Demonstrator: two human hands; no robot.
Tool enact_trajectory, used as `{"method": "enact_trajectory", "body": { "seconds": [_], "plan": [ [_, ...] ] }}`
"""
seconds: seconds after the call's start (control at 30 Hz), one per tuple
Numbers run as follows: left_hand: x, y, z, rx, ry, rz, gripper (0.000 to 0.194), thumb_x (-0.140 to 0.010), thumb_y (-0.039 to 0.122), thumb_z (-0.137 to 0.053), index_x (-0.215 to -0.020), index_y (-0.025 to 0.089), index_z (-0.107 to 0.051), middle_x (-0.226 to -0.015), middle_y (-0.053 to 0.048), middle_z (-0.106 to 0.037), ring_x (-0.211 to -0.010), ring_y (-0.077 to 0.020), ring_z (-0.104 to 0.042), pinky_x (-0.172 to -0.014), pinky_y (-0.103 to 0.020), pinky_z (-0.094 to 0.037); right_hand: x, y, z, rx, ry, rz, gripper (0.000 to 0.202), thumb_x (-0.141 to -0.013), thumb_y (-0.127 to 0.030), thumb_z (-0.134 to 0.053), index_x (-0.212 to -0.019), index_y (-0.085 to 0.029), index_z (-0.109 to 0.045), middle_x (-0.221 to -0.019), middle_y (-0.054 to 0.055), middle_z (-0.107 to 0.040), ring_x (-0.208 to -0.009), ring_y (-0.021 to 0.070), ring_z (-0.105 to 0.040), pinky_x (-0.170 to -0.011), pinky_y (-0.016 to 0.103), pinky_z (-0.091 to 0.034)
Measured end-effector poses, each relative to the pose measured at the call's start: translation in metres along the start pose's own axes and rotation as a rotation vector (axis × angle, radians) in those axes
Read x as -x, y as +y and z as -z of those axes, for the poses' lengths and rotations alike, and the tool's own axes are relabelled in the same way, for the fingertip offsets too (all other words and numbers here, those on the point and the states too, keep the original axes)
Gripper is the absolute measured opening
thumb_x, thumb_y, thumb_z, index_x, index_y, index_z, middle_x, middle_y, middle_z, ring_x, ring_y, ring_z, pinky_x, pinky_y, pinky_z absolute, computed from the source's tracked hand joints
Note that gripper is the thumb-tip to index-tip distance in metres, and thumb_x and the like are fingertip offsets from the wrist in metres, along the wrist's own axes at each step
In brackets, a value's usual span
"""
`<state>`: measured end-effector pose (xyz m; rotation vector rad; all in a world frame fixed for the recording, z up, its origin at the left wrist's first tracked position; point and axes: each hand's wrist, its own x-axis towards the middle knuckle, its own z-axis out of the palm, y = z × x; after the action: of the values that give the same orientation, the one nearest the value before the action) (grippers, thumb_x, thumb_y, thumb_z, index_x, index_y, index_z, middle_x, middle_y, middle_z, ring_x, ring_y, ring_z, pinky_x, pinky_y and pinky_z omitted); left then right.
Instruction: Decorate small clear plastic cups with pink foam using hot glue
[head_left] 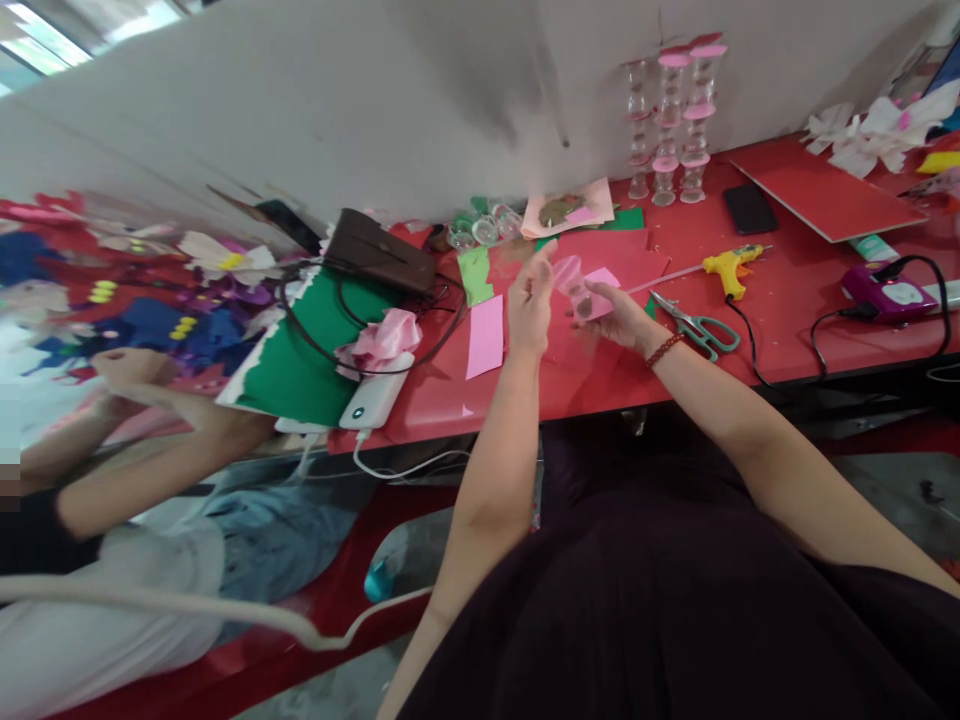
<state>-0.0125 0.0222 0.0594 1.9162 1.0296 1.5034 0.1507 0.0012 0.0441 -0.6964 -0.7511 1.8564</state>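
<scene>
My right hand (619, 318) is closed on a small clear plastic cup piece (577, 290) with pink paper on it, tilted above the red table. My left hand (529, 300) is raised just left of that piece, fingers pointing up and partly bent, with nothing visible in it. Whether it touches the piece's rim I cannot tell. Green-handled scissors (697, 328) lie open to the right of my right hand. Behind them is a yellow glue gun (731, 268). A pink paper strip (485, 337) lies left of my left hand.
Stacked clear cup columns with pink discs (667, 120) stand by the wall. A black phone (750, 209), a red board (825, 185) and a purple power box (889, 292) are at right. At left are a brown case (381, 252), a white power bank (377, 392), cables and another person's arms (150, 410).
</scene>
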Motion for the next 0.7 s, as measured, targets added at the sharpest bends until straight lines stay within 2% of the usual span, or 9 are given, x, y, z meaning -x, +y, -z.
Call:
{"method": "enact_trajectory", "body": {
  "seconds": [0.1,0.17,0.27,0.33,0.4,0.47,0.53,0.6,0.7],
  "plan": [
    [0.001,0.004,0.004,-0.032,-0.116,-0.008,0.056,-0.091,0.067,-0.071,-0.134,0.031,-0.074,-0.148,-0.011,-0.069,-0.15,-0.0313,-0.055,-0.13,-0.055,-0.039,0.0,-0.001,-0.002,-0.048,0.037,0.007,0.014,-0.104,-0.031,-0.06,-0.099,-0.019,-0.063,-0.072,0.001,-0.071,-0.064,0.0146,-0.071,-0.068,0.027,-0.066],
    [0.005,0.01,0.006,-0.031,-0.123,-0.016,0.049,-0.088,0.065,-0.075,-0.125,0.032,-0.079,-0.148,-0.009,-0.07,-0.153,-0.031,-0.052,-0.134,-0.053,-0.031,0.001,-0.002,-0.003,-0.083,0.054,0.006,0.012,-0.105,-0.027,-0.057,-0.098,-0.019,-0.062,-0.07,0.0,-0.07,-0.063,0.0137,-0.07,-0.07,0.028,-0.067],
    [0.012,0.017,0.007,0.102,-0.021,0.013,0.042,-0.087,0.066,-0.076,-0.107,0.03,-0.084,-0.143,-0.008,-0.072,-0.153,-0.0315,-0.05,-0.134,-0.051,-0.03,0.002,-0.003,-0.003,-0.071,0.045,-0.012,0.014,-0.106,-0.026,-0.054,-0.101,-0.017,-0.064,-0.072,0.001,-0.072,-0.062,0.0137,-0.07,-0.067,0.026,-0.066],
    [0.015,0.02,0.005,0.251,0.08,0.071,0.045,-0.086,0.068,-0.076,-0.108,0.03,-0.082,-0.145,-0.007,-0.071,-0.153,-0.0307,-0.051,-0.131,-0.049,-0.034,0.003,-0.003,-0.002,-0.037,0.051,-0.025,0.016,-0.106,-0.03,-0.056,-0.103,-0.017,-0.065,-0.076,0.004,-0.074,-0.063,0.015,-0.072,-0.062,0.025,-0.063],
    [0.016,0.023,0.003,0.395,0.135,0.236,0.053,-0.085,0.071,-0.075,-0.119,0.03,-0.078,-0.148,-0.007,-0.069,-0.153,-0.0301,-0.051,-0.125,-0.047,-0.042,0.004,-0.004,-0.003,-0.02,0.064,-0.028,0.017,-0.105,-0.033,-0.06,-0.104,-0.017,-0.066,-0.078,0.005,-0.075,-0.064,0.0157,-0.072,-0.058,0.024,-0.062],
    [0.016,0.027,0.002,0.51,0.102,0.489,0.065,-0.084,0.077,-0.071,-0.129,0.03,-0.072,-0.144,-0.009,-0.07,-0.147,-0.0317,-0.057,-0.113,-0.045,-0.052,0.005,-0.004,-0.004,-0.016,0.078,-0.028,0.016,-0.104,-0.033,-0.063,-0.103,-0.018,-0.066,-0.078,0.004,-0.075,-0.063,0.015,-0.071,-0.058,0.024,-0.063],
    [0.016,0.032,0.002,0.607,0.034,0.706,0.073,-0.084,0.083,-0.066,-0.13,0.027,-0.069,-0.134,-0.013,-0.074,-0.133,-0.0337,-0.067,-0.1,-0.044,-0.059,0.006,-0.004,-0.006,-0.004,0.092,-0.032,0.013,-0.104,-0.03,-0.063,-0.101,-0.018,-0.067,-0.078,0.003,-0.075,-0.062,0.0137,-0.07,-0.058,0.023,-0.063],
    [0.015,0.039,0.004,0.678,-0.025,0.815,0.074,-0.084,0.083,-0.066,-0.129,0.025,-0.069,-0.123,-0.014,-0.077,-0.118,-0.0327,-0.073,-0.092,-0.042,-0.061,0.007,-0.004,-0.007,0.024,0.104,-0.047,0.012,-0.104,-0.029,-0.064,-0.101,-0.018,-0.068,-0.078,0.002,-0.074,-0.061,0.0128,-0.07,-0.056,0.021,-0.062],
    [0.015,0.044,0.007,0.722,-0.044,0.894,0.065,-0.084,0.076,-0.072,-0.125,0.025,-0.068,-0.111,-0.011,-0.078,-0.101,-0.0295,-0.077,-0.085,-0.042,-0.062,0.007,-0.006,-0.006,0.058,0.124,-0.067,0.018,-0.102,-0.035,-0.068,-0.099,-0.018,-0.068,-0.076,0.002,-0.074,-0.058,0.0121,-0.069,-0.053,0.02,-0.061]
  ]
}}
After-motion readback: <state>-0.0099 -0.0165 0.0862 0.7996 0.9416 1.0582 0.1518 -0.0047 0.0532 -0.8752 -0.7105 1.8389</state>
